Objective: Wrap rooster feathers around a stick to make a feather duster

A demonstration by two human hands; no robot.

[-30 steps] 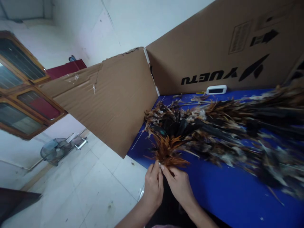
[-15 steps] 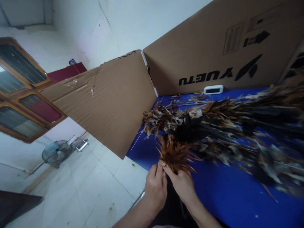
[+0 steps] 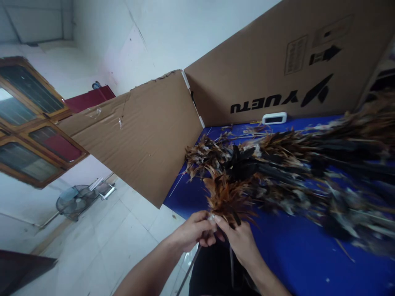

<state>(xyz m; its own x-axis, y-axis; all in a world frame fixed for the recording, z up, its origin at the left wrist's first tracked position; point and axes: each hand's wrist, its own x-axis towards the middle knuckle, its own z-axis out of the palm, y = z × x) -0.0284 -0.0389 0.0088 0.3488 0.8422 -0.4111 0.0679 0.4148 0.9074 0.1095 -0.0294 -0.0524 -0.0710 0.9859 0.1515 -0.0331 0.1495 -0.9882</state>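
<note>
bundle of short, reddish-brown feathers [image 3: 226,197] sits upright before the person, over the near edge of the blue flat-topped table [image 3: 296,250]. the left hand [image 3: 196,232], almost vertical half a second ago, now slants in from the left, its fingers curled and nearly closed, pinching the bundle's white base [image 3: 211,218]. the right hand [image 3: 242,240] keeps its thumb and fingers closed around that base, hiding part of it. a thin dark strand [image 3: 188,271] has come into sight below the left hand. just beyond, long heaped black-and-brown feathers [image 3: 284,144] crowd the table; tall brown cardboard panels [image 3: 145,144] stand behind, near a white oblong device [image 3: 274,118].
</note>
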